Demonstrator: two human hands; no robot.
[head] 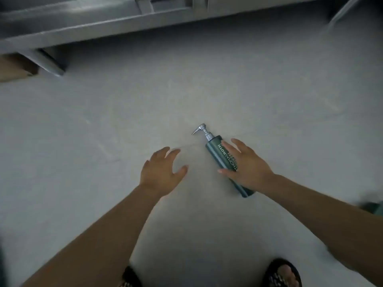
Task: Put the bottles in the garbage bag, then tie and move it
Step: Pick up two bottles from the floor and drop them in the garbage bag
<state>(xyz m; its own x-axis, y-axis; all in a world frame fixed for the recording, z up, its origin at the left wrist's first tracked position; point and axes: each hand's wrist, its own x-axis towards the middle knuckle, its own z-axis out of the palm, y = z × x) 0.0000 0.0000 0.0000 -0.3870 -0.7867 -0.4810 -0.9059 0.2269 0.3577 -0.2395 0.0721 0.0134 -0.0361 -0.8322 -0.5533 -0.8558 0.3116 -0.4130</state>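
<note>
Smooth, slightly glossy dark green plastic on the bottle point(215, 154), with white print and a shiny chrome-look pump point(202, 129); matt, faintly scuffed pale grey floor point(103, 121); brushed grey metal on the cabinet base point(93, 25); brown cardboard-like box point(12, 69) at left.

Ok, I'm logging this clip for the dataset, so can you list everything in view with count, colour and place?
pump bottle: one, dark green with white lettering and a silver pump, lying on its side on the floor, centre right
floor: one, pale grey, fills most of the view
metal frame: one, grey, along the top edge
cardboard box: one, brown, far left, partly under the frame
dark green object: one, blurred, right edge, cannot identify
sandals: two, dark, bottom edge
left hand: one, open, spread above the floor, holding nothing
right hand: one, open, over the bottle's middle
</note>
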